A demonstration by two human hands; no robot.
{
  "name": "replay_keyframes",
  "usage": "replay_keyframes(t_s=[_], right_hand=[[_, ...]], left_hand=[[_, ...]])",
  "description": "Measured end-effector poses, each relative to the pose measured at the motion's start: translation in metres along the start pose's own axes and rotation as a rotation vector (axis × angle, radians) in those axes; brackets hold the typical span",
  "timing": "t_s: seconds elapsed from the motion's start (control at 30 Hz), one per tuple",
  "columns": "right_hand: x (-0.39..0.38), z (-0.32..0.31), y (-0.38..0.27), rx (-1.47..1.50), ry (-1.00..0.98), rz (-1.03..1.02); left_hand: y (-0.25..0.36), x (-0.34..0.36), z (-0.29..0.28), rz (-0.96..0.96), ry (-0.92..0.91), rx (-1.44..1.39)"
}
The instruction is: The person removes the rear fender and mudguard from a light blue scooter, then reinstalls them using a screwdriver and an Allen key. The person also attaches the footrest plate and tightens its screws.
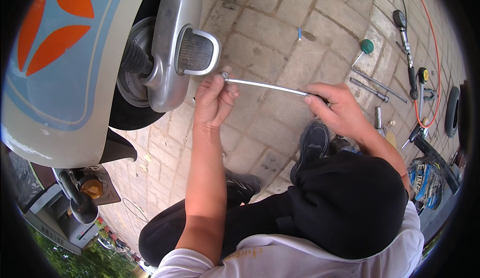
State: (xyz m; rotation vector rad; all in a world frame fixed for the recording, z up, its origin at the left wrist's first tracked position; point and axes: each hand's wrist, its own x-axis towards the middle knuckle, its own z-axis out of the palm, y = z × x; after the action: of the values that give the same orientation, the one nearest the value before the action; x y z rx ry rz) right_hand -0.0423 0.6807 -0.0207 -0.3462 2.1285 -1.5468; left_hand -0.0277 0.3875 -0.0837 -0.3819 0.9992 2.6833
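Paving bricks (260, 33) stretch beneath a blue-and-cream scooter (55, 93) — loose tools (369, 89) lie off to the right. Near its silver housing (172, 23), a slim metal rod (267, 86) hangs above the ground: the left hand (215, 100) pinches one tip, the right hand (337, 109) curls around the other end.

Along the left edge of the paving (280, 38) stands a vehicle (75, 85), its wheel (131, 117) on its right side. A long tool (267, 86) spans the space between the left hand (212, 98), near the wheel, and the right hand (337, 108). To the right lie two rods (369, 90), a knob-handled tool (367, 46) just beyond them. Farther right lies a gauge (399, 19); a hose (436, 38) runs along the paving's right edge.
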Motion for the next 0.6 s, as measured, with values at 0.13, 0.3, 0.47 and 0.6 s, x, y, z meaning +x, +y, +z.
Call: replay_keyframes(t_s=[0.13,0.3,0.47,0.6], right_hand=[[-0.006,-0.003,-0.002,0.004,0.03,0.022],[-0.008,-0.003,-0.001,0.059,0.038,0.068],[-0.001,-0.01,0.005,0.353,-0.061,0.303],[0.003,-0.01,0.009,-0.349,0.004,-0.383]], left_hand=[[0.008,0.002,0.002,-0.047,-0.009,0.04],[0.015,0.003,0.008,-0.076,-0.047,0.077],[0.027,-0.001,0.008,-0.142,-0.067,0.307],[0.033,0.0,0.002,-0.254,0.043,0.485]])
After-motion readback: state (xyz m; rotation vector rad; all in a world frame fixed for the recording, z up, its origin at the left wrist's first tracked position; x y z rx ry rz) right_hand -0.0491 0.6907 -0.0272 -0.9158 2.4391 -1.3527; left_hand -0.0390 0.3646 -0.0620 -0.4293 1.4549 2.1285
